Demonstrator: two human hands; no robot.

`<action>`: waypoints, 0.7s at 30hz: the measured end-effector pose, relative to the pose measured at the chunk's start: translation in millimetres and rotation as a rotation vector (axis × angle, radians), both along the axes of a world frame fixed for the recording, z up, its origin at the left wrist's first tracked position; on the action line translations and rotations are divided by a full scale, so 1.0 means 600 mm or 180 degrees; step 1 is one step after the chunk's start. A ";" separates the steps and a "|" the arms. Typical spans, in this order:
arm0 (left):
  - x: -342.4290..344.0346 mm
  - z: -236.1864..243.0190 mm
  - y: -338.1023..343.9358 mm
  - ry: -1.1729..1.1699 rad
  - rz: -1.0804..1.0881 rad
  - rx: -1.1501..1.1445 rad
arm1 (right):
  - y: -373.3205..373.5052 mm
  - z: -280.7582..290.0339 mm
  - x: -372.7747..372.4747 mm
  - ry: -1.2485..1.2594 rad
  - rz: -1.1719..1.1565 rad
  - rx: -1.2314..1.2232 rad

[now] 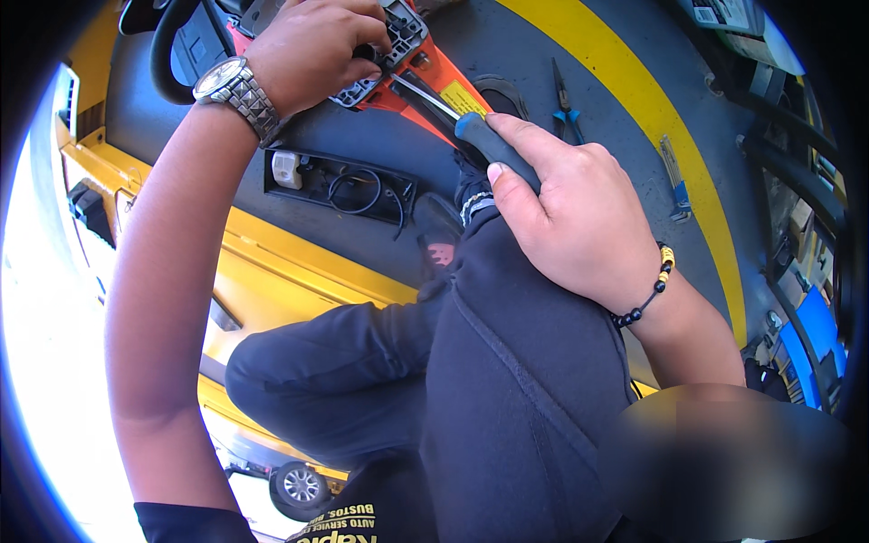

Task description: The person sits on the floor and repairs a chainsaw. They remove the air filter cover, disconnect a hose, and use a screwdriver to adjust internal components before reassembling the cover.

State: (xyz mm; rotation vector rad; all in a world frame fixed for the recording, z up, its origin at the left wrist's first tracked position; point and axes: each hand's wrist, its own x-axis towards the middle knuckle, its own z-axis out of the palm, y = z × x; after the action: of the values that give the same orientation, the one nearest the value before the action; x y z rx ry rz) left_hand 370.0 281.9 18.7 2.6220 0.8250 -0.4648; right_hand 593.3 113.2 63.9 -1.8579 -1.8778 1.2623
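Observation:
An orange tool body (434, 90) with a grey cast-metal face, a yellow label and a black looped handle lies at the top. My left hand (321, 59), watch on its wrist, is curled over the metal face; whether it grips that or a small part under its fingers is hidden. My right hand (566, 208) is wrapped round a screwdriver (480, 136) with a blue and dark handle, index finger and thumb along it. The screwdriver's shaft reaches up-left into the orange body, near my left fingers; its tip is too small to make out.
Pliers (563, 104) and a hex-key set (674, 181) lie right on the grey floor (634, 118). A black tray (362, 213) holds cable and a white piece. My bent legs and shoes are below, beside yellow metalwork (272, 253). Black metal frames (787, 154) line the right.

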 end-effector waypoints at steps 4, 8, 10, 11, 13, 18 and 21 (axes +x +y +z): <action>-0.002 -0.006 0.000 0.0011 0.0056 0.0042 | -0.006 0.012 0.005 0.0182 -0.0108 0.0103; 0.007 0.002 -0.003 -0.0064 0.0174 -0.0065 | -0.003 0.013 0.005 0.0204 -0.0084 0.0060; 0.001 -0.006 -0.002 -0.0078 0.0220 -0.0039 | -0.003 0.009 0.001 0.0101 -0.0041 0.0121; -0.002 -0.010 -0.001 -0.0097 0.0208 -0.0024 | -0.004 0.008 -0.001 0.0050 -0.0016 0.0155; -0.001 -0.010 -0.002 -0.0119 0.0199 -0.0031 | -0.006 0.008 -0.001 0.0066 -0.0047 0.0161; -0.002 -0.012 -0.001 -0.0050 0.0216 -0.0018 | -0.006 0.007 -0.003 0.0104 -0.0059 0.0277; 0.003 -0.011 -0.004 0.0001 0.0276 0.0024 | -0.007 0.002 -0.004 0.0051 -0.0059 0.0342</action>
State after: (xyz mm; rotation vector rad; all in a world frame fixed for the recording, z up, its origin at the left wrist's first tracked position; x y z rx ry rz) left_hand 372.0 279.2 12.1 2.5808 0.9380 -0.4393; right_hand 591.0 109.1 65.3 -1.8009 -1.8768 1.1433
